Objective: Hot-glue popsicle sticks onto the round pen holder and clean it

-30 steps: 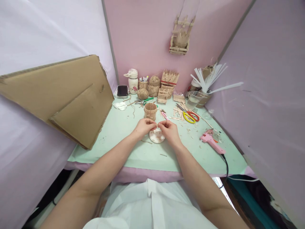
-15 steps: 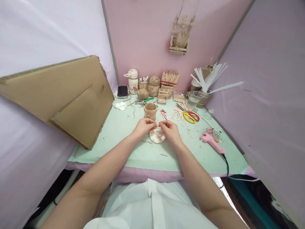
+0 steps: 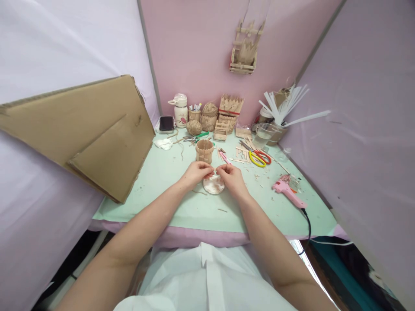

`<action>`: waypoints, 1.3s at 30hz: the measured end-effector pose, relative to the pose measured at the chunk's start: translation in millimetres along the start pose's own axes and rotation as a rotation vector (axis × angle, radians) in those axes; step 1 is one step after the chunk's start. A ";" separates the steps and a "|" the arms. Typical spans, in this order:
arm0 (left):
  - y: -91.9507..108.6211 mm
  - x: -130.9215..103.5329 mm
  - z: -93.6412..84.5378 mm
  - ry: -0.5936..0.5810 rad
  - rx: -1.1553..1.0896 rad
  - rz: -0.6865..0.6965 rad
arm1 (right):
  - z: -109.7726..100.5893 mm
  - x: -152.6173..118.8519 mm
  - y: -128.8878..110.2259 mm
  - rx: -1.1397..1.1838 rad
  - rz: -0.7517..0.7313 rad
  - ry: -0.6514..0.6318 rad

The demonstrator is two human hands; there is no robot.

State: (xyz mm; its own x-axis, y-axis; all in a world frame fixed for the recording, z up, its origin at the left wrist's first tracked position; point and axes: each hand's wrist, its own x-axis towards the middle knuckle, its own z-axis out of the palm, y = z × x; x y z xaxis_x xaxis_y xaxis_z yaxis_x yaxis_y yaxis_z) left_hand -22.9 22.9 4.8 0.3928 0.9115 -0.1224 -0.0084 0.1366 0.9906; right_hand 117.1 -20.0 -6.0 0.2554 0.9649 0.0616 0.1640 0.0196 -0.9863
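Observation:
My left hand (image 3: 200,171) is closed in a pinch over the left rim of a small round white dish (image 3: 214,185). Facing it, my right hand (image 3: 228,173) pinches too, above the dish's right rim, with a narrow gap between the fingertips. Whatever the fingertips hold is too small to make out. Directly behind my left hand stands a round container made of wooden sticks (image 3: 204,151). A pink pen-like tool (image 3: 225,157) lies behind my right hand.
Yellow-handled scissors (image 3: 257,159) lie right of centre among wood scraps. A pink glue gun (image 3: 289,193) with a black cord rests at the right. Large cardboard (image 3: 106,142) leans on the left. Twine balls (image 3: 194,127) and a white bottle (image 3: 180,113) stand at the back.

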 end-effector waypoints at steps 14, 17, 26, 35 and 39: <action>-1.2 -0.3 3.6 -0.014 0.034 0.054 | 1.2 0.7 3.6 -0.022 -0.013 0.034; -1.8 -0.1 5.1 -0.001 0.033 0.067 | 1.5 -0.1 2.6 -0.007 0.004 0.041; -3.4 -0.1 6.4 0.010 0.063 0.087 | 0.8 -1.3 -1.2 -0.006 0.007 0.037; -4.9 0.8 7.3 0.007 0.064 0.094 | 0.0 -1.6 -3.2 -0.015 0.018 0.035; -2.3 0.9 7.3 0.017 0.020 0.063 | -1.7 -3.2 -8.1 0.012 0.022 0.031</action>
State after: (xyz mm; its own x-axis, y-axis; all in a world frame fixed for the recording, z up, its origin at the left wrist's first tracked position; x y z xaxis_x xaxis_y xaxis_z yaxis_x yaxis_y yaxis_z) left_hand -15.8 20.6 2.8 0.3760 0.9246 -0.0608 -0.0137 0.0711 0.9974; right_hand 116.6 -23.7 2.0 0.2884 0.9565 0.0442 0.1469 0.0014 -0.9892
